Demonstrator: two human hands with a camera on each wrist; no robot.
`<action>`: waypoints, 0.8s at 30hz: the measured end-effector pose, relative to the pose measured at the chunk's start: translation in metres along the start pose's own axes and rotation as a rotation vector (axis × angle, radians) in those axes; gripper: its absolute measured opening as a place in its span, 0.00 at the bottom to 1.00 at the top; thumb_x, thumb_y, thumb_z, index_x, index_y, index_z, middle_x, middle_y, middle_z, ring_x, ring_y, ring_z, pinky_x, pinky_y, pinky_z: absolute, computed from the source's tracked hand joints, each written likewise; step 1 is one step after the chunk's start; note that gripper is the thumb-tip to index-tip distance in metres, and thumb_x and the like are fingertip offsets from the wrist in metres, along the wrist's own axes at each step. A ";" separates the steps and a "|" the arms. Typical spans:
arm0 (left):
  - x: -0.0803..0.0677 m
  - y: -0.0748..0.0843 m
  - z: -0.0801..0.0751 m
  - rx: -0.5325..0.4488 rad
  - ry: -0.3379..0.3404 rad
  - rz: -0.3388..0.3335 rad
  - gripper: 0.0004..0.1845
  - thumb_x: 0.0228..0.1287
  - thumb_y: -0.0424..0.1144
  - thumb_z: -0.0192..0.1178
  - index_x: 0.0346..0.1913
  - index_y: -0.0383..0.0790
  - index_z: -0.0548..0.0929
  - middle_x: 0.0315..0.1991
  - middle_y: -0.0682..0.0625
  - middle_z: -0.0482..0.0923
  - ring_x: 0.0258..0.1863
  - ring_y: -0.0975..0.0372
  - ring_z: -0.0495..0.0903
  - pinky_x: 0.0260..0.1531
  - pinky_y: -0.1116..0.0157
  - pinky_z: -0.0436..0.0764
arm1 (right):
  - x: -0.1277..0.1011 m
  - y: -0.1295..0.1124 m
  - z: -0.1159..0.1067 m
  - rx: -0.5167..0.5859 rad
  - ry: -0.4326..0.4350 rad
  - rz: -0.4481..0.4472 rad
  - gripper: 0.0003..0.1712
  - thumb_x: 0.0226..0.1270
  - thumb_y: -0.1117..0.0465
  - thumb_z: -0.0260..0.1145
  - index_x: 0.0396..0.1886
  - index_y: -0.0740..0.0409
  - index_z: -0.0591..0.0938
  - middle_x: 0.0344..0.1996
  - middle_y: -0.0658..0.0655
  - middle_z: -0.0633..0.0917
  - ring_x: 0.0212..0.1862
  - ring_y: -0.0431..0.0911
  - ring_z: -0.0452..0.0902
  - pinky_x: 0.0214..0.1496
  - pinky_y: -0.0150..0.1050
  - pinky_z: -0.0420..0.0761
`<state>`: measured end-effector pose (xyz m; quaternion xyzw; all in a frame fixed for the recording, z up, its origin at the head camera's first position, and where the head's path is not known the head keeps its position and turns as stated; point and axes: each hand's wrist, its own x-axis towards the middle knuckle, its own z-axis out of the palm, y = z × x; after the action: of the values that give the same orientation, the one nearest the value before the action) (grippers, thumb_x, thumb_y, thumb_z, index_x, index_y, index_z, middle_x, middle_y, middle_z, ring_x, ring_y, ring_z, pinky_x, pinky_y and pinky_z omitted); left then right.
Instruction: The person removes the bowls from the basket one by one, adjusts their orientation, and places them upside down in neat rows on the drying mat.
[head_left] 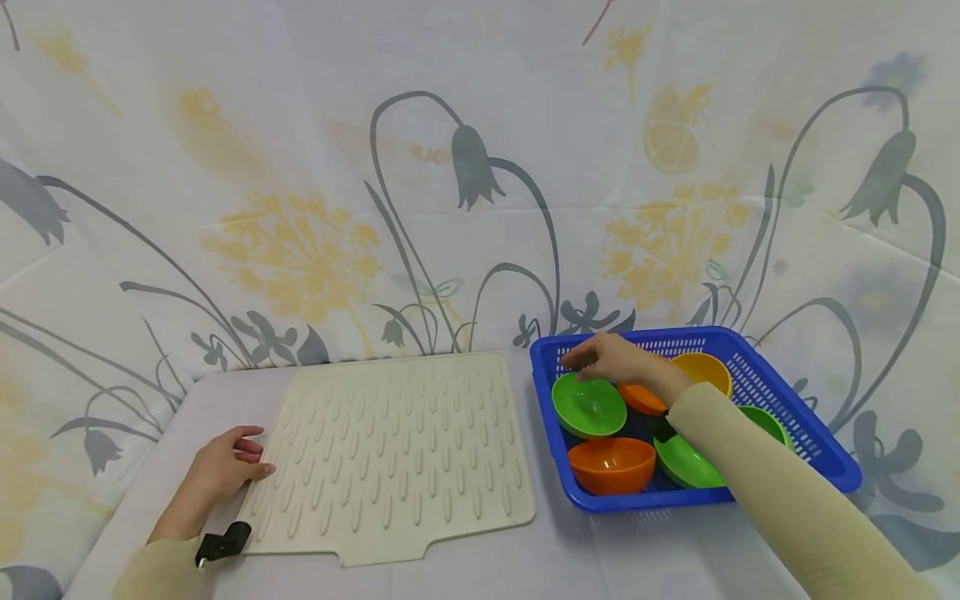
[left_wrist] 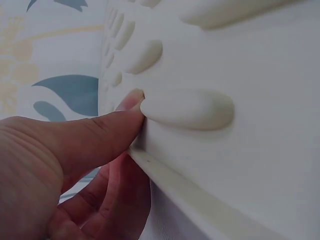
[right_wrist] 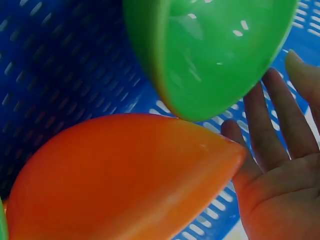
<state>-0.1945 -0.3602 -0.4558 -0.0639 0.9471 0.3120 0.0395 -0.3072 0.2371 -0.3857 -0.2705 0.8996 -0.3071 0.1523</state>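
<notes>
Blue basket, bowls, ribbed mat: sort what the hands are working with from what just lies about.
In hand:
- green bowl, under the open right hand
- blue basket holding the bowls
- cream ribbed mat, its edge pinched by the left hand

Lying about:
- orange bowl
- yellow bowl
- floral cloth

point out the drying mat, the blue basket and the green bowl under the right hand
drying mat [head_left: 397,450], head view, ribbed middle
blue basket [head_left: 832,462], head view, right rim
green bowl [head_left: 588,407], head view, inside
</notes>
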 end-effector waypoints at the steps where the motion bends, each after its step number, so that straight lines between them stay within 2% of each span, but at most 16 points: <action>1: 0.000 0.001 0.000 -0.001 -0.005 -0.010 0.38 0.51 0.36 0.76 0.62 0.23 0.70 0.42 0.38 0.79 0.42 0.47 0.80 0.37 0.59 0.78 | 0.001 0.002 0.001 -0.008 -0.002 0.002 0.19 0.67 0.69 0.66 0.57 0.66 0.83 0.52 0.62 0.85 0.56 0.57 0.80 0.59 0.51 0.78; 6: -0.004 0.006 0.000 0.000 -0.002 -0.032 0.37 0.54 0.37 0.75 0.62 0.23 0.69 0.40 0.41 0.79 0.38 0.51 0.80 0.34 0.61 0.77 | 0.001 0.005 0.001 -0.010 0.010 -0.003 0.16 0.65 0.69 0.68 0.53 0.64 0.85 0.48 0.59 0.87 0.54 0.55 0.82 0.58 0.50 0.79; 10: -0.005 0.009 0.001 0.000 0.016 -0.035 0.36 0.54 0.37 0.74 0.61 0.23 0.70 0.38 0.42 0.79 0.35 0.53 0.79 0.32 0.62 0.75 | 0.001 0.008 0.001 -0.006 0.036 -0.051 0.14 0.63 0.71 0.69 0.49 0.65 0.87 0.44 0.58 0.88 0.51 0.55 0.83 0.54 0.49 0.82; 13: -0.004 0.009 0.002 0.007 0.017 -0.042 0.35 0.54 0.37 0.74 0.61 0.23 0.70 0.37 0.42 0.78 0.35 0.53 0.78 0.32 0.62 0.75 | 0.002 0.010 0.002 -0.004 0.055 -0.064 0.13 0.62 0.72 0.69 0.47 0.64 0.88 0.42 0.57 0.89 0.48 0.53 0.84 0.51 0.46 0.83; 20: -0.005 0.007 0.002 0.015 -0.008 -0.054 0.33 0.55 0.37 0.74 0.60 0.25 0.74 0.37 0.43 0.78 0.36 0.53 0.76 0.32 0.62 0.74 | 0.003 0.010 0.006 -0.026 0.098 -0.017 0.09 0.61 0.71 0.71 0.41 0.61 0.90 0.38 0.55 0.89 0.44 0.50 0.85 0.47 0.44 0.85; 24: -0.007 0.007 0.000 0.022 -0.007 -0.050 0.32 0.55 0.37 0.74 0.60 0.25 0.74 0.36 0.44 0.77 0.35 0.53 0.76 0.31 0.63 0.73 | 0.000 0.007 0.004 -0.072 0.121 -0.051 0.08 0.63 0.70 0.69 0.39 0.58 0.90 0.37 0.53 0.89 0.41 0.48 0.84 0.44 0.43 0.85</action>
<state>-0.1890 -0.3538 -0.4506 -0.0858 0.9485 0.3006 0.0514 -0.3084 0.2397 -0.3929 -0.2797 0.9103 -0.2944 0.0800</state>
